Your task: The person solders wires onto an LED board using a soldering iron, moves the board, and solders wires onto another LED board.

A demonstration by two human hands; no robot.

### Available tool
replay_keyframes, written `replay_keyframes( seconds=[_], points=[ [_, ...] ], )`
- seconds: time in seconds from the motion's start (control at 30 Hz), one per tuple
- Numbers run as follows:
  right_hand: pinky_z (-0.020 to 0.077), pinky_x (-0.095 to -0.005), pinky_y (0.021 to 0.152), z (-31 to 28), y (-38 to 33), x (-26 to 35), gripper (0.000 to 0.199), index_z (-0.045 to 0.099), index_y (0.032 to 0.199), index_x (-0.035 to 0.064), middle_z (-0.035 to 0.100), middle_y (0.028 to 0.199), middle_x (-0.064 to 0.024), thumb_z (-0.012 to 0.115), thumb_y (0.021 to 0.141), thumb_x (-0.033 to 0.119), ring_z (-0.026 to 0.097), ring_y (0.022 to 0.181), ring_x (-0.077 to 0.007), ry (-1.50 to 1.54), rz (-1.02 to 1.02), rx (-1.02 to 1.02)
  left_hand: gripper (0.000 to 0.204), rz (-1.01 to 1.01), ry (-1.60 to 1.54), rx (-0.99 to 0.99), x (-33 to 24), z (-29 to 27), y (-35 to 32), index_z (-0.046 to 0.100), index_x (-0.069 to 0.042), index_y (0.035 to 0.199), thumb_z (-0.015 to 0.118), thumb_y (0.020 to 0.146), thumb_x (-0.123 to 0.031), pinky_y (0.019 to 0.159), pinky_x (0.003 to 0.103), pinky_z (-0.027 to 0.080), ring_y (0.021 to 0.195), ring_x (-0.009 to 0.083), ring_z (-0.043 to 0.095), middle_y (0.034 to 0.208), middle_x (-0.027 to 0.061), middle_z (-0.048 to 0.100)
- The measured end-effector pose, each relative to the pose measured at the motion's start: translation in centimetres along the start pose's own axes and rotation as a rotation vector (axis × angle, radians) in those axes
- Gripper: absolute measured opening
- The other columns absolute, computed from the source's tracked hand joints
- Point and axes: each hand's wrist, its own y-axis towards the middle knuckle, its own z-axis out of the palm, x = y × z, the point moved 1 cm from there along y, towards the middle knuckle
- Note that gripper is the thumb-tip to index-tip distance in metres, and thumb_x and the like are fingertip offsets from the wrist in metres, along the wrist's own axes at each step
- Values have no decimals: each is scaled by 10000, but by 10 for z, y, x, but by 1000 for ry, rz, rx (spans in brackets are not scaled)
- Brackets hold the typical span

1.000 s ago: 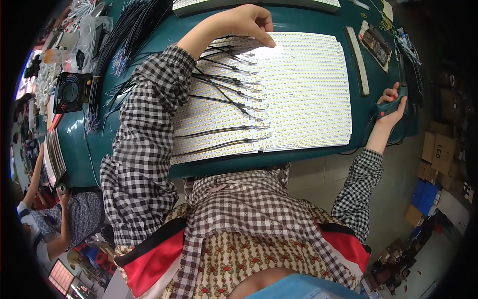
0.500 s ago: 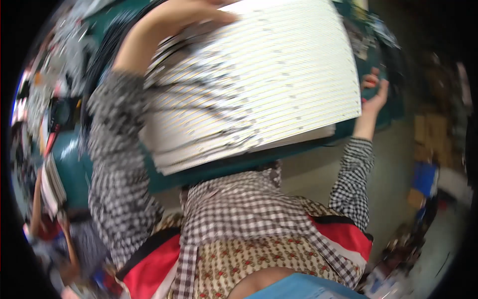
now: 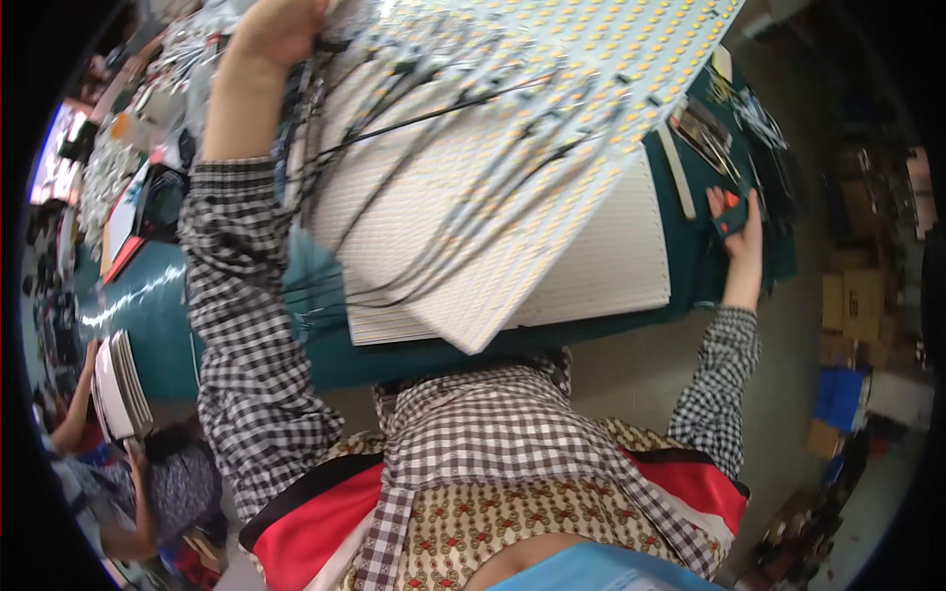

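Note:
A white LED board with rows of yellow chips lies turned at an angle over a stack of white boards. One corner of it points toward me, past the stack's front edge. Black wires spread across its left part. My left hand is closed at the board's far left edge, by the wires; its fingertips are partly cut off by the picture's top. Off to the right of the stack, my right hand holds a small dark tool with red-orange parts, its exact kind unclear.
A white strip and metal hand tools lie on the green table at right. Clutter and a red-edged folder are at left. Another person's hand is by a stack of panels. Cardboard boxes stand at far right.
The top board has turned, and its near corner now points toward me. My left hand has moved up and left. My right hand has shifted slightly nearer, still with the small tool.

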Motion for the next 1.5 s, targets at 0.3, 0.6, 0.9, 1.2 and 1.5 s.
replay_keyframes(
  seconds=[0.3,0.6,0.9,1.2,1.5],
  points=[
    [500,-319,873,80,-107,-18,615,583,1226,-52,647,1162,-176,732,816,380,621,1080,-231,-1890,-671,-40,197,38,-337,-159,9,7,-28,579,-30,1085,620,894,-56,603,254,578,742,138,661,903,47,646],
    [415,-291,961,250,-196,-184,377,515,1272,-43,612,1196,-108,595,928,88,563,1102,-162,-494,-341,829,426,411,37,-326,6,14,-43,585,53,1193,634,924,-275,917,259,415,1023,122,586,1110,69,653],
    [427,-259,903,309,-216,-177,279,566,1201,-52,648,1110,-88,565,931,23,587,990,-118,-370,-650,872,1339,84,693,-481,93,55,-211,-1,-77,1523,886,582,-423,923,429,457,1051,383,592,1178,234,575],
    [442,-253,871,332,-222,-192,253,591,1172,-38,661,1068,-74,565,931,31,594,948,-108,-311,-605,897,814,61,727,-775,108,86,-218,193,-23,1492,591,784,23,644,371,490,768,317,620,952,168,603],
    [434,-251,888,333,-186,-151,274,579,1180,-56,656,1086,-87,577,924,44,595,968,-116,-435,-654,922,432,493,1011,-666,21,67,-260,578,-8,1224,662,803,38,625,330,464,706,253,571,838,126,580]
  ],
)
